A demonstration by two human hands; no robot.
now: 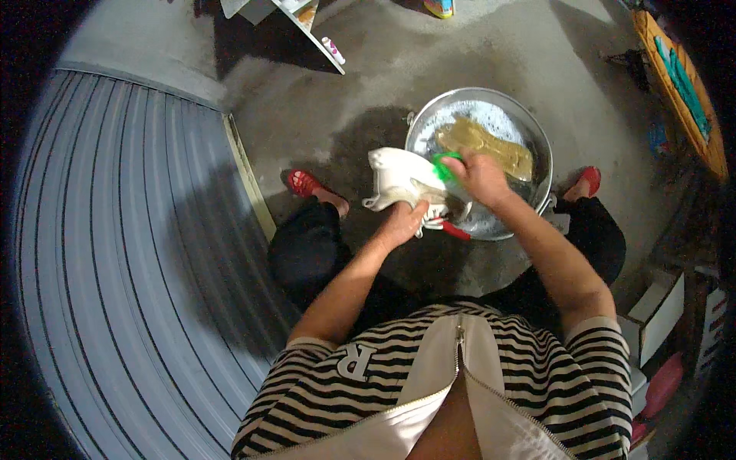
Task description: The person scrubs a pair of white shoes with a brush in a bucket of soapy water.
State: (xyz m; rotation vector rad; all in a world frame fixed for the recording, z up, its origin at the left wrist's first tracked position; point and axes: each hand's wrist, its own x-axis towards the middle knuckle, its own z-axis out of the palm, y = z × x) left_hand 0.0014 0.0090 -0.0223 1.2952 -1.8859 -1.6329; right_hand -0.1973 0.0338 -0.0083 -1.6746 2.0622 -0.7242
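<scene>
My left hand (402,223) grips a white shoe (398,172) by its opening and holds it over the near left rim of a round metal basin (546,129). White laces hang loose at the shoe's near side, beside a red strip (456,229) whose nature I cannot tell. In my right hand (482,175) is a green scrubbing brush (444,167), pressed to the shoe's right side; my fingers cover part of it. Sudsy water (480,110) stands in the basin. A yellowish-tan shoe sole (489,144) shows in the water, partly behind my right hand.
The basin stands on a concrete floor (368,92) between my feet in red sandals (303,183). A grey corrugated metal shutter (115,230) fills the left. Boxes (655,322) lie at lower right, and a wooden-framed board (681,92) at upper right. A shelf (313,40) juts in above.
</scene>
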